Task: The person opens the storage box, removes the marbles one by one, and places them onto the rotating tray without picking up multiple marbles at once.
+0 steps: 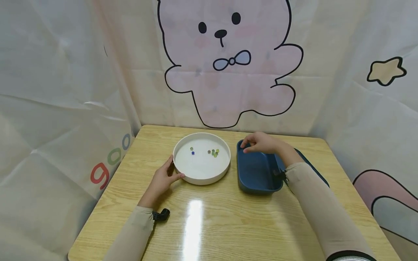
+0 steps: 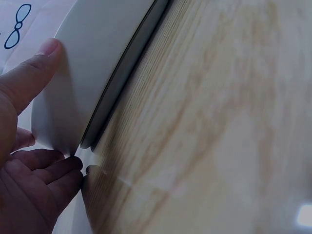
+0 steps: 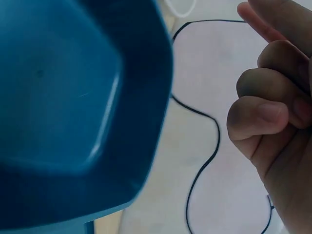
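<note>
My left hand (image 1: 163,177) grips the left side of a round white tray (image 1: 200,174). In the left wrist view the thumb (image 2: 41,63) lies along the tray's side wall, and the other fingers bend near its lower edge. Several small glass marbles (image 1: 213,153) sit toward the tray's right, with a blue marble (image 1: 193,153) and a greenish one (image 1: 191,148) farther left. Over the far end of a dark blue rectangular container (image 1: 258,170) hovers my right hand (image 1: 261,142). Its thumb and index fingertips stand slightly apart with nothing visible between them; the remaining fingers are loosely curled.
Beside the blue container, partly behind the right forearm, another dark blue piece (image 1: 311,166) shows its edge. Both stand on a wooden table (image 1: 228,224). A cloth backdrop (image 1: 228,98) with a cartoon bear rises right behind the table's far edge.
</note>
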Available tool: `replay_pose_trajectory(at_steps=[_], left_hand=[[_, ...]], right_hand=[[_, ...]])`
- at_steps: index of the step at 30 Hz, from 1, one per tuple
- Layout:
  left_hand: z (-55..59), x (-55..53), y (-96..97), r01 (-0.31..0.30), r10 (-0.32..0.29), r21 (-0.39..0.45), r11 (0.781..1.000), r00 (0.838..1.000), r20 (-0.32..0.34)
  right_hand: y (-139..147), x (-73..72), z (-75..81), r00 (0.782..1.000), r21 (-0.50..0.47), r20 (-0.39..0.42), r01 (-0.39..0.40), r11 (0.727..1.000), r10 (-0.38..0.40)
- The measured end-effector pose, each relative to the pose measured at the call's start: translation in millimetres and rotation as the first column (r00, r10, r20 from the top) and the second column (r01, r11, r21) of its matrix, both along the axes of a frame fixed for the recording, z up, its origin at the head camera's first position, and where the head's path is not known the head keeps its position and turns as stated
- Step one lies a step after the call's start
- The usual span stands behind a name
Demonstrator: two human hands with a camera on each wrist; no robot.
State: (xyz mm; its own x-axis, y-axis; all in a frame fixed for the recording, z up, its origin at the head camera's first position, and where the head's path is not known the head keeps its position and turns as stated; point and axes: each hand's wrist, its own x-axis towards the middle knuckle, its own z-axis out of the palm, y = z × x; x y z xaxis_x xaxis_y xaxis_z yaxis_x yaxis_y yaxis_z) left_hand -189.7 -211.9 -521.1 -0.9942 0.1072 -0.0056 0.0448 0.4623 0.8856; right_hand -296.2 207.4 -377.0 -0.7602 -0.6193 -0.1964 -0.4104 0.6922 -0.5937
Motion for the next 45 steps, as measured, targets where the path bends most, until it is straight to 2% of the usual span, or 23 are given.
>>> replay_pose_trajectory(at_steps=[5,9,14,19,27,35,39,42,45], left_hand=[[-0.2,-0.2,-1.8,0.002,-0.001,0.039,0.999,1.0,-0.012],[-0.7,-0.5,-1.9,0.006,-0.005,0.042,0.999,1.0,-0.016],[-2.4,-1.1,-0.9,0.019,-0.019,0.014,1.0,1.0,-0.016],[-0.7,-2.2,0.1,0.006,-0.006,0.009,1.0,1.0,-0.022],[-0.3,-1.4,0.3,0.015,-0.015,-0.001,1.0,1.0,-0.026],[-0.2,-0.1,1.3,0.001,-0.001,0.009,1.0,1.0,-0.01],[-0.6,0.2,1.8,-0.005,0.005,0.011,1.0,1.0,0.003],[-1.4,-0.2,1.0,-0.001,0.001,0.005,1.0,1.0,-0.001],[-1.8,-0.7,0.0,-0.003,0.003,-0.001,1.0,1.0,-0.012]], right_hand=[[5.1,0.0,-12.5,0.999,-0.014,0.04,0.016,1.0,-0.015],[6.1,-4.6,-30.7,0.998,-0.008,0.056,-0.019,1.0,0.02],[6.7,-6.9,-55.0,0.988,0.049,0.136,-0.076,0.996,0.069],[7.6,-7.1,-70.0,0.973,0.06,0.201,-0.127,0.99,0.113],[9.1,-2.3,-85.4,0.916,0.023,0.356,-0.205,0.979,0.183],[6.4,3.3,-103.8,0.873,0.021,0.412,-0.296,0.955,0.261],[5.5,6.5,-110.3,0.854,0.019,0.449,-0.303,0.953,0.263],[4.6,9.2,-111.8,0.859,0.036,0.449,-0.291,0.956,0.245],[2.1,11.7,-111.4,0.882,0.089,0.414,-0.288,0.954,0.227]])
